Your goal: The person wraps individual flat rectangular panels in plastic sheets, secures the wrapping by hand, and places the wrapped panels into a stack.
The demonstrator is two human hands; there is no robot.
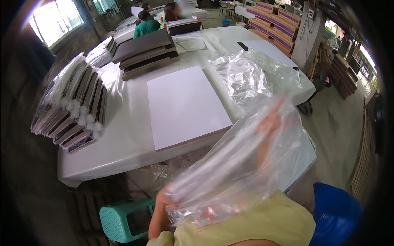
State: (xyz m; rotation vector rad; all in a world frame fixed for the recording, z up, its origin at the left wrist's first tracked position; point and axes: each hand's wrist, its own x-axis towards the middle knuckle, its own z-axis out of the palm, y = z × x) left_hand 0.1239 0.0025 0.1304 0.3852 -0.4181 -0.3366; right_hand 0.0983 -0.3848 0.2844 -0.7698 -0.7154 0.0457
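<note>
Nearest the camera, the left hand is gripping the lower edge of a clear plastic bag, its fingers clenching on the film just above a yellow sleeve. The bag is billowing up and to the right, in the air over the near right corner of the bench. The right hand is sitting inside or behind the bag, blurred through the film; it is raised with fingers pointing up, and I cannot tell whether they are grasping the plastic or are released.

Below the bench edge, a teal stool is standing on the floor at lower left, and a blue thing is showing at lower right.

On the white-covered bench, a white board is lying flat, its near corner reaching the bench edge, just left of the bag. To the left, a row of bagged dark boards is leaning on edge along the bench side. Beyond the white board, a heap of loose clear bags is lying on the right, and a stack of dark boards is lying flat on the left.

Farther off, people are sitting at another bench, and cartons are standing stacked near a pillar.
</note>
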